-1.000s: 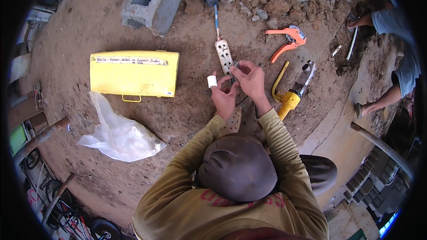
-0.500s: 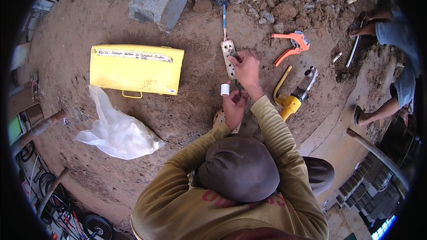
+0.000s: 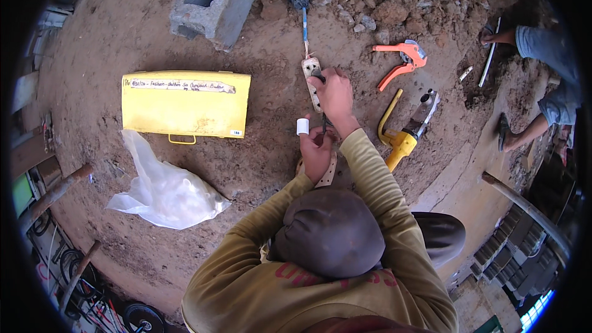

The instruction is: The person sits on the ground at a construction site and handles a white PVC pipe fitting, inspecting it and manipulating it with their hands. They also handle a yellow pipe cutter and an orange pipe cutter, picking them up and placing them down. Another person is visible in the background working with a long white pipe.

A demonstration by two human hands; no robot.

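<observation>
A pale, dirt-stained power strip (image 3: 312,94) lies on the soil in front of me. My right hand (image 3: 336,100) is closed on a dark plug (image 3: 319,76) at the strip's sockets. A dark cord (image 3: 324,122) runs down from there to my left hand (image 3: 317,155), which is closed with a short white pipe fitting (image 3: 302,126) at its fingertips. Whether the left fingers also grip the cord is hard to make out. To the right lie an orange pipe cutter (image 3: 402,65) and a yellow tool with a metal head (image 3: 404,142), perhaps a pipe welder.
On the left are a yellow metal case (image 3: 185,108) and a translucent bag of white pieces (image 3: 176,197). A hollow concrete block (image 3: 231,9) stands at the far left. Another person's leg (image 3: 530,135) and a white pipe (image 3: 491,55) are at the right.
The whole view has shifted slightly. My right hand stays at the plug on the strip, and the white fitting is still in my left hand. The person at the right has moved a little.
</observation>
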